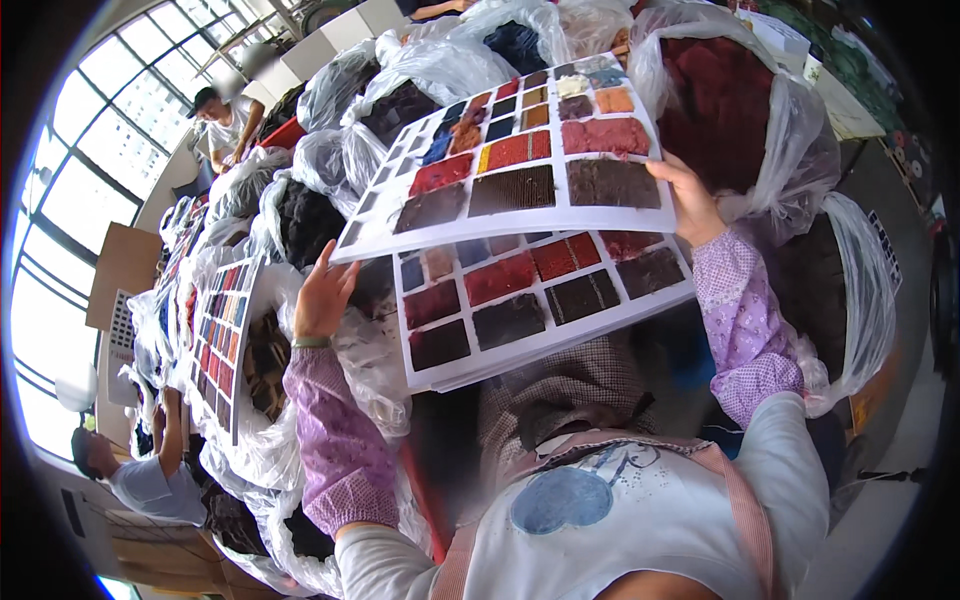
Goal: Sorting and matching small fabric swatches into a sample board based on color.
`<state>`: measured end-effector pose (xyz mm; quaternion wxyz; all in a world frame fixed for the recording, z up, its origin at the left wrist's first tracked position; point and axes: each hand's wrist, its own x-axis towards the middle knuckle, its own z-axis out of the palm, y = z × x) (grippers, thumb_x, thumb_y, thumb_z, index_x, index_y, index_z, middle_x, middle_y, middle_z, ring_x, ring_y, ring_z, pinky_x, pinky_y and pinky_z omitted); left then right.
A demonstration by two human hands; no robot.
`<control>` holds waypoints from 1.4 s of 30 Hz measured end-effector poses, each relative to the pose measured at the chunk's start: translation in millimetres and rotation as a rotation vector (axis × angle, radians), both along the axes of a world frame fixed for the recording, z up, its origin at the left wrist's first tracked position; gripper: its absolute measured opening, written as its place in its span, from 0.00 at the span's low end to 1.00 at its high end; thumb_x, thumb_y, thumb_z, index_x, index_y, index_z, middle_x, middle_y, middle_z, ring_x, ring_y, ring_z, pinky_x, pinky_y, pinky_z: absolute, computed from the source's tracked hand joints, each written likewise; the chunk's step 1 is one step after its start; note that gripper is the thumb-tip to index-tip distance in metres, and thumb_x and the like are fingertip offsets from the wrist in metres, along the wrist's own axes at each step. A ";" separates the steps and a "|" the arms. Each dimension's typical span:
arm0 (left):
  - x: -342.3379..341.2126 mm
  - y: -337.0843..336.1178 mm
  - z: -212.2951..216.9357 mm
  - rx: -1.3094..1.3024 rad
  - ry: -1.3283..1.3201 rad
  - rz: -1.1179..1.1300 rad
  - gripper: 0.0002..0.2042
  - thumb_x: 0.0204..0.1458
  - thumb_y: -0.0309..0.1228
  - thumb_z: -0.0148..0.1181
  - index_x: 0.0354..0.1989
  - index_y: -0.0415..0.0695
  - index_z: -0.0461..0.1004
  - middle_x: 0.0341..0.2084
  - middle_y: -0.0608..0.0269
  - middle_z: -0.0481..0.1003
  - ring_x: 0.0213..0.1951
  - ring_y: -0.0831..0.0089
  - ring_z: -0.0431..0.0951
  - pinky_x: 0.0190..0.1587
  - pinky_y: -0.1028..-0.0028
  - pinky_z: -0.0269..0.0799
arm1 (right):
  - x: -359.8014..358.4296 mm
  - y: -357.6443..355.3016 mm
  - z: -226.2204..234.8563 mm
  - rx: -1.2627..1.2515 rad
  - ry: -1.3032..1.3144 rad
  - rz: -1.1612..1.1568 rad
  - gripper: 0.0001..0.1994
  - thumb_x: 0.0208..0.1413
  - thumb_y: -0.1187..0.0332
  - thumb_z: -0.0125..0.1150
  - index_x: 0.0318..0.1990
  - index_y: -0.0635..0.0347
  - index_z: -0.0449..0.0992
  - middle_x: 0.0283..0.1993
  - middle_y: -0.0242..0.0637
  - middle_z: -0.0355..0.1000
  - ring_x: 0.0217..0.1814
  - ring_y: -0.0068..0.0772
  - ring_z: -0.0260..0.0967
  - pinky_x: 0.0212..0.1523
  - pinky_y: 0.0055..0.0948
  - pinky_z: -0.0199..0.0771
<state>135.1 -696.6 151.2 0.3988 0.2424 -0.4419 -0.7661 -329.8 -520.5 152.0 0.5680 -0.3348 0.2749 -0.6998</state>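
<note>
My right hand point(692, 203) grips the right edge of a white swatch board point(590, 222), its thumb on top. Rows of fabric samples in red, brown, orange, blue and black cover this tilted board. My left hand point(322, 300) is at the board's lower left corner, fingers stretched and apart; whether the fingertips touch it I cannot tell. Below lies a second swatch board point(540, 340) with dark red and black-brown samples, on what looks like a stack of sheets. The upper board hides its far part. Purple patterned sleeve covers point(335, 430) are on both my forearms.
Clear plastic bags point(440, 65) of fabric crowd round, one holding dark red cloth point(715, 110) at the right. Another swatch board point(220, 335) leans among bags at the left. One person point(225, 125) works at the far left, another point(160, 480) at the near left. A cardboard piece point(125, 270) stands by the windows.
</note>
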 end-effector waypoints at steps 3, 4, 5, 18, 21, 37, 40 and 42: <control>-11.6 49.4 2.9 -0.072 0.027 0.155 0.26 0.49 0.19 0.43 0.59 0.43 0.50 0.44 0.59 0.67 0.41 0.73 0.71 0.41 0.79 0.71 | -18.0 28.0 -18.8 0.069 -0.002 0.051 0.20 0.51 0.71 0.46 0.52 0.63 0.59 0.49 0.40 0.64 0.49 0.32 0.64 0.49 0.32 0.65; -9.7 72.3 1.1 -0.062 0.028 0.240 0.26 0.49 0.19 0.42 0.59 0.42 0.50 0.44 0.61 0.66 0.39 0.75 0.71 0.42 0.79 0.70 | -23.3 33.6 -25.9 0.080 0.039 0.092 0.20 0.51 0.70 0.46 0.53 0.64 0.59 0.50 0.39 0.63 0.50 0.31 0.63 0.50 0.31 0.63; -19.2 91.9 -6.0 -0.060 -0.003 0.326 0.26 0.48 0.18 0.42 0.59 0.42 0.49 0.44 0.61 0.66 0.39 0.76 0.70 0.42 0.79 0.69 | -29.5 40.7 -36.7 0.104 0.059 0.100 0.21 0.50 0.71 0.47 0.53 0.64 0.59 0.51 0.39 0.63 0.51 0.30 0.62 0.51 0.31 0.62; -4.1 158.9 -4.6 -0.710 -0.657 0.463 0.26 0.45 0.34 0.53 0.52 0.31 0.60 0.51 0.50 0.62 0.54 0.61 0.61 0.57 0.63 0.49 | -103.2 74.2 -39.8 0.398 1.384 -0.705 0.08 0.48 0.66 0.48 0.31 0.55 0.73 0.24 0.41 0.71 0.23 0.40 0.70 0.23 0.39 0.67; -58.2 128.4 52.3 -0.857 -0.712 0.445 0.24 0.47 0.35 0.53 0.50 0.32 0.62 0.49 0.50 0.65 0.51 0.61 0.64 0.55 0.64 0.55 | -135.6 116.9 -47.7 0.709 1.798 -1.159 0.08 0.46 0.63 0.50 0.24 0.56 0.71 0.23 0.43 0.70 0.27 0.45 0.70 0.26 0.45 0.65; -665.5 53.1 -17.9 -1.111 -0.973 0.006 0.18 0.42 0.44 0.54 0.42 0.52 0.69 0.38 0.50 0.72 0.42 0.52 0.71 0.43 0.59 0.67 | -172.0 233.8 -104.0 1.098 1.698 -1.047 0.14 0.43 0.61 0.58 0.37 0.56 0.68 0.29 0.45 0.71 0.32 0.50 0.68 0.29 0.45 0.66; -684.4 74.7 -28.1 -1.007 -0.969 -0.004 0.18 0.39 0.42 0.58 0.39 0.49 0.68 0.34 0.51 0.73 0.41 0.55 0.72 0.41 0.59 0.69 | -167.0 236.0 -101.0 0.991 1.634 -1.145 0.14 0.45 0.62 0.58 0.36 0.60 0.67 0.29 0.49 0.69 0.33 0.53 0.66 0.29 0.44 0.65; -685.9 85.4 -29.2 -0.995 -0.987 0.090 0.18 0.35 0.40 0.59 0.36 0.47 0.69 0.33 0.52 0.73 0.39 0.55 0.73 0.39 0.58 0.69 | -157.1 235.9 -87.8 0.890 1.623 -1.292 0.14 0.46 0.63 0.57 0.36 0.62 0.66 0.29 0.51 0.68 0.34 0.55 0.65 0.30 0.43 0.63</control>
